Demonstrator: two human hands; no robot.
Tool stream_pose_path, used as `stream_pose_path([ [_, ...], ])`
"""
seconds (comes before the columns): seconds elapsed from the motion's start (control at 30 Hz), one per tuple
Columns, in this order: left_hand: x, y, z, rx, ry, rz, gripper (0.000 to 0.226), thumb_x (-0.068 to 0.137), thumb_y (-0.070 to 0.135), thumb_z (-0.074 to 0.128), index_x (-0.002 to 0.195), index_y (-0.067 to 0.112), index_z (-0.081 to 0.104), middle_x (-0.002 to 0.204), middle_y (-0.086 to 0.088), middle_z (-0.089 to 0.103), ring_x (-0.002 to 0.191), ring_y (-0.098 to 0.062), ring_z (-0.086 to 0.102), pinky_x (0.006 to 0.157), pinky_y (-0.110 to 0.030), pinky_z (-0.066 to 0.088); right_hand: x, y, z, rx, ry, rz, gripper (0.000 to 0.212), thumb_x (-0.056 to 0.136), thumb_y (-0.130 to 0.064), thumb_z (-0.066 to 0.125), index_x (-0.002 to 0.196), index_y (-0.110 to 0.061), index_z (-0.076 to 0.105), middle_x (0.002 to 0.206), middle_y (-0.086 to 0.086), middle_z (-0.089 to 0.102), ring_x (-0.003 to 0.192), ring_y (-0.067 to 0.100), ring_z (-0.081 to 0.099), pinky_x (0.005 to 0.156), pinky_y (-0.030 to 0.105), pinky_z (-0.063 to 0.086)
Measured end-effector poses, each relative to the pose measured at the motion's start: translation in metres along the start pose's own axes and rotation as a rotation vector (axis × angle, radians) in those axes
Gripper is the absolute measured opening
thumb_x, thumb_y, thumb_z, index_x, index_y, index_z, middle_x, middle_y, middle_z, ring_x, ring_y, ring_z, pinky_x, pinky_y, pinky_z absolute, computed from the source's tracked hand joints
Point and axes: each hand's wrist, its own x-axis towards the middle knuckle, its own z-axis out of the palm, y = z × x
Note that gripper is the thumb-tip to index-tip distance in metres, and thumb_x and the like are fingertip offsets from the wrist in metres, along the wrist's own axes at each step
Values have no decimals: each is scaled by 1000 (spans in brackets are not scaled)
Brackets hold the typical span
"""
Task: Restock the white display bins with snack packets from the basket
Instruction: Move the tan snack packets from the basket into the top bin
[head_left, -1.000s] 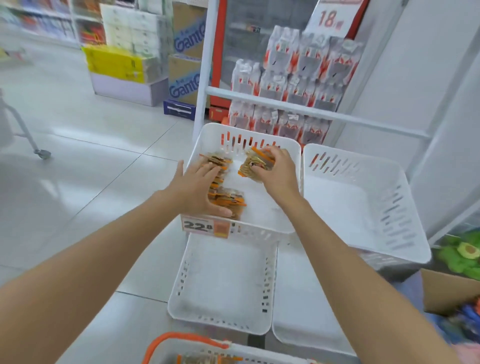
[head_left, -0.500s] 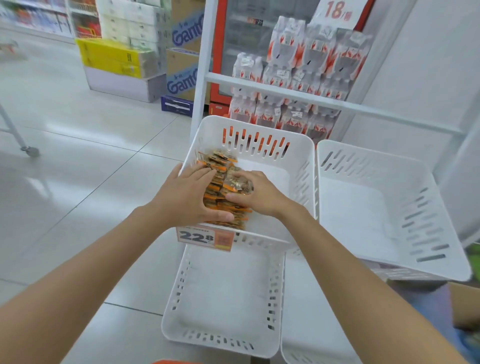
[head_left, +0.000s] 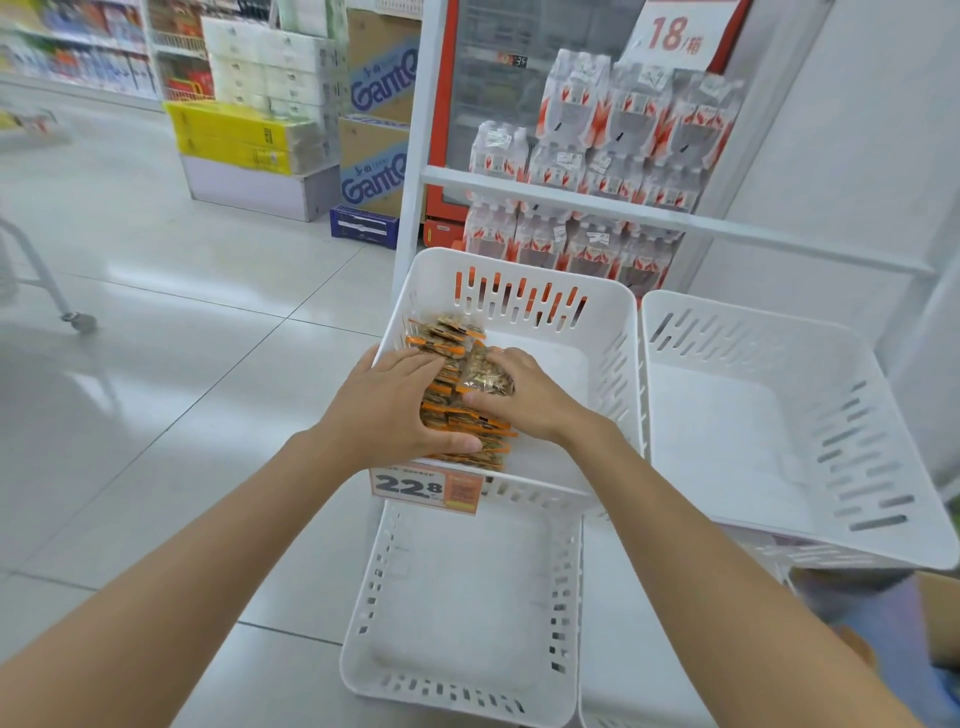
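Note:
A row of orange-edged snack packets (head_left: 451, 332) stands along the left side of the upper left white bin (head_left: 519, 266). My left hand (head_left: 390, 411) rests flat on the left of the row, fingers laid across the packets and thumb against the near end. From the right, my right hand (head_left: 527, 397) pinches one clear packet of brown snacks (head_left: 487, 376) between fingers and thumb and holds it against the row. The basket is out of view.
An orange price tag reading 22.8 (head_left: 426, 486) hangs on the bin's front. Another white bin (head_left: 779, 415) sits to the right and a third (head_left: 467, 597) below. Packs of bottled water (head_left: 597, 156) stand behind the white rack. Tiled floor lies to the left.
My right hand carried a packet from the bin's middle to the left and set it against the row. My left hand stayed on the packets. The basket dropped out of view.

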Motion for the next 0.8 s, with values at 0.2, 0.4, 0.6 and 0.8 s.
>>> stream_pose_path([
  [0.2, 1, 0, 1, -3, 1, -11, 144, 39, 106, -1, 155, 23, 23, 161, 9, 25, 150, -11, 13, 123, -41, 3, 16, 2, 1, 111, 12, 55, 107, 62, -68, 78, 150, -29, 30, 150, -1, 33, 139, 22, 31, 115, 48, 31],
  [0.4, 2, -2, 5, -18, 20, -2, 139, 43, 105, 4, 154, 24, 24, 160, 9, 26, 149, -11, 15, 122, -42, 5, 19, 3, -16, 101, -191, 54, 90, 76, -56, 77, 149, -30, 30, 151, 0, 33, 137, 20, 35, 99, 31, 36],
  [0.6, 1, -3, 5, -28, 35, -3, 134, 47, 104, 10, 154, 24, 24, 160, 9, 27, 149, -11, 16, 122, -41, 5, 12, 5, -10, 233, -2, 39, 56, 90, -58, 58, 132, -23, 49, 136, -4, 47, 123, 15, 48, 82, 23, 38],
  [0.8, 1, -1, 5, -33, 42, -7, 129, 50, 101, 14, 154, 25, 26, 159, 9, 28, 148, -11, 18, 122, -41, 7, 11, 6, -5, 210, -29, 55, 64, 95, -48, 56, 150, -23, 36, 152, 5, 30, 136, 20, 36, 96, 24, 31],
])
